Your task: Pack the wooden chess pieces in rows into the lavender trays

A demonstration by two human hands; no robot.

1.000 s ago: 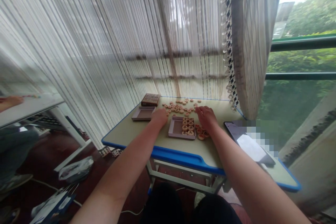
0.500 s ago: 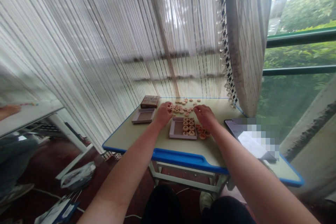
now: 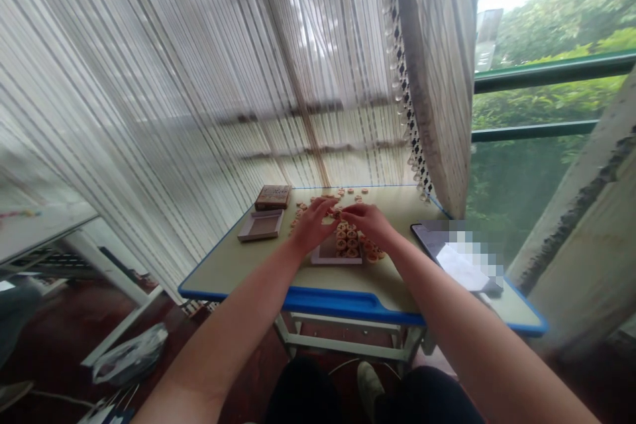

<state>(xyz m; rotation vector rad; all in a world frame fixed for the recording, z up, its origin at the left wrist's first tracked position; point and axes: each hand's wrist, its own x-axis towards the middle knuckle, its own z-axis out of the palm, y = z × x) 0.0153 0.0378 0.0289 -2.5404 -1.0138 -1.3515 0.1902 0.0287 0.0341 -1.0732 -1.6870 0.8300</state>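
My left hand (image 3: 314, 226) and my right hand (image 3: 368, 220) meet above the far side of a shallow open box (image 3: 322, 256). Their fingertips curl together around small round wooden xiangqi pieces; fingers partly hide how many. Upright stacked rows of xiangqi pieces (image 3: 346, 244) fill the box's right part, while its left part shows bare bottom. Just right of the box, under my right wrist, lies a small group of loose pieces (image 3: 372, 254). More loose pieces (image 3: 299, 211) are scattered behind and left of my hands.
An empty box tray (image 3: 261, 225) lies at the left, in front of a brown printed box (image 3: 273, 196). A dark tablet or phone (image 3: 447, 255) with a white sheet rests at the right. The blue table edge (image 3: 332, 300) is nearest me; a string curtain (image 3: 209, 79) hangs behind.
Both hands have come together over the box from among the scattered pieces, my right hand moving left. The view has shifted a little to the right.
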